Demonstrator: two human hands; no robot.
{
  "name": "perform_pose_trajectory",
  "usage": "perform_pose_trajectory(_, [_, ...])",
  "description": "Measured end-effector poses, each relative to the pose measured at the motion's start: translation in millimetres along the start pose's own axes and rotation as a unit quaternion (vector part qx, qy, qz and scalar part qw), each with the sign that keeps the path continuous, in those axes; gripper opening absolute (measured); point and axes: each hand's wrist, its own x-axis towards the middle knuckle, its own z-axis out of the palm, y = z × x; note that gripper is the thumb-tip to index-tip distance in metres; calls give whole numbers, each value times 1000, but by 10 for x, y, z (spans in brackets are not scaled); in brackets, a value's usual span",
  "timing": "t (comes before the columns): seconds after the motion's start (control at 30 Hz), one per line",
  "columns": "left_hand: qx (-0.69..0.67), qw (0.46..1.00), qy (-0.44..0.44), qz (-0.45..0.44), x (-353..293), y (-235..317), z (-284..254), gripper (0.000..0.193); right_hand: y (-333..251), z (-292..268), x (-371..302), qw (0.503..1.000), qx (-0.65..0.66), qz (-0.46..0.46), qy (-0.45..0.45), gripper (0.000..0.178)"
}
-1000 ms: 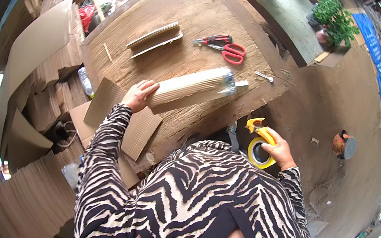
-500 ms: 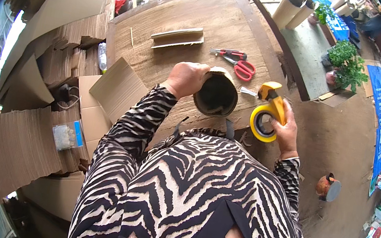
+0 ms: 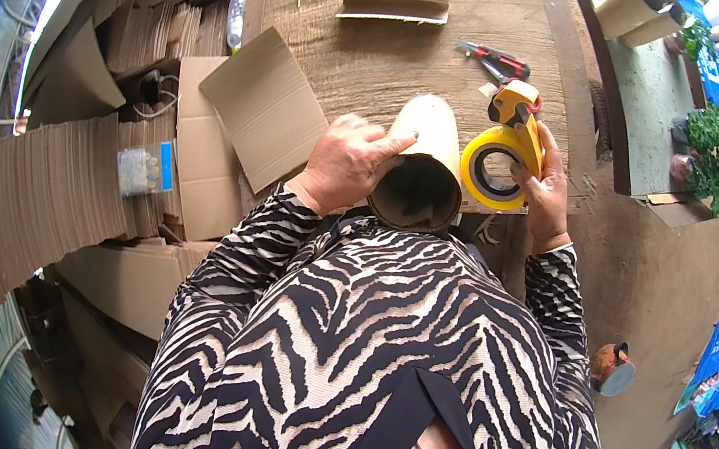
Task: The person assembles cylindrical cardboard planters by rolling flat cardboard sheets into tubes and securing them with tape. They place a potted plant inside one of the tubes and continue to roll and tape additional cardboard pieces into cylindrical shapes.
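Fingers of my left hand were spread over the rolled cardboard tube, gripping its near end; my right hand clutched the yellow tape dispenser just right of those fingers. I judged the roll could spring open — the hold looked light. Beyond the fingertips lay red scissors on the wooden table; flat cardboard stacks stood left.

Light: bright, even daylight, outdoors | Shadows: soft, faint on wooden table | Glare: blown-out white at left rim and lower-right rim | Distortion: strong fisheye, edges bend, black vignette around circle | Focus: centre sharp, rim slightly soft.
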Motion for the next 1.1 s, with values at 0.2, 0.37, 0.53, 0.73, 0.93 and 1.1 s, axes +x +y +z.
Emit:
perform_pose_trajectory(0.2, [-319, 948, -1, 19, -29, -120, 267, 41, 90, -76, 31, 998, -37, -5, -42, 74])
perform_pose_trajectory(0.37, [-629, 772, -39, -83, 77, -11, 566, 68, 129, -161, -67, 992, -74, -6, -98, 78])
perform_pose_trajectory(0.53, [-706, 674, -67, -207, 369, -14, 620, 75, 35, -123, -37, 982, -115, -18, -147, 77])
perform_pose_trajectory(0.73, [-728, 646, -18, -230, 474, -24, 509, 47, -171, -142, 115, 939, -241, -57, -240, 71])
perform_pose_trajectory(0.93, [-665, 674, 82, -311, 76, -803, 302, 33, -121, -366, 246, 934, -273, 16, -229, 67])
perform_pose_trajectory(1.1, [-586, 706, -12, -397, -465, -1072, 727, 24, 61, -230, 415, 933, -191, 96, -290, 65])
